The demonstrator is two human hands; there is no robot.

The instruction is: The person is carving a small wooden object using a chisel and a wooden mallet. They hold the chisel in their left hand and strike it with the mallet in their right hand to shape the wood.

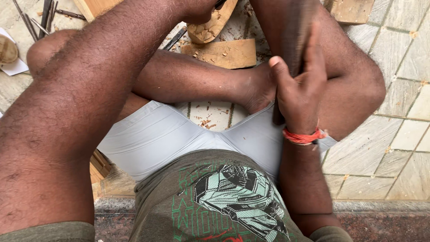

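A scatter of thin metal tools [33,20] lay on the tiled floor [394,134] at far left. The left hand [197,10] reached to a pale, scooped wooden piece [214,24] near the top; whether it gripped, I couldn't tell. That piece looked stiff, fairly light, rough with chips, best held by its thick edge. The right hand [299,87] was clenched round a dark mallet handle [293,40].

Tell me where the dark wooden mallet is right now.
In the head view the dark wooden mallet is upper right, gripped by the right hand above the red thread wristband, beside the raised knee.
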